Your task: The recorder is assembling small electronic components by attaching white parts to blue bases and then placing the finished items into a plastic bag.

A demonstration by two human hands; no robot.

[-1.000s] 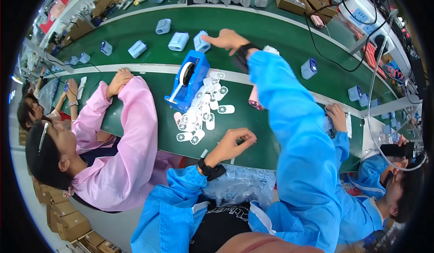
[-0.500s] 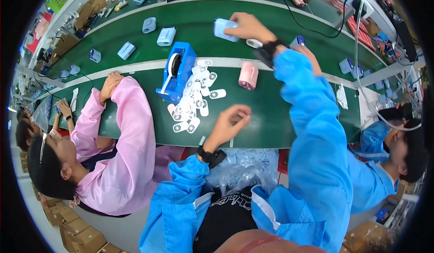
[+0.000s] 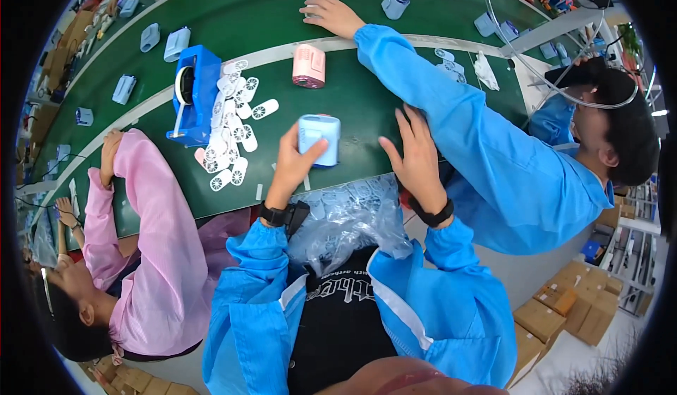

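My left hand (image 3: 293, 162) grips a small light-blue box-shaped device (image 3: 319, 137) from its left side, just above the green table (image 3: 352, 99). My right hand (image 3: 416, 155) hovers to the right of the device with fingers spread and holds nothing. Both wrists carry black bands. A clear plastic bag (image 3: 352, 215) of small white parts lies in my lap below both hands.
A pink device (image 3: 309, 65) lies beyond the blue one. A blue tape dispenser (image 3: 190, 92) and several white grille pieces (image 3: 233, 130) sit left. A blue-sleeved co-worker's hand (image 3: 331, 14) reaches onto the conveyor belt (image 3: 233, 14). A person in pink (image 3: 148, 240) sits left.
My right hand, stretched out to a light-blue device on the belt before, is back near my body and empty. My left hand, empty before, now holds a light-blue device.
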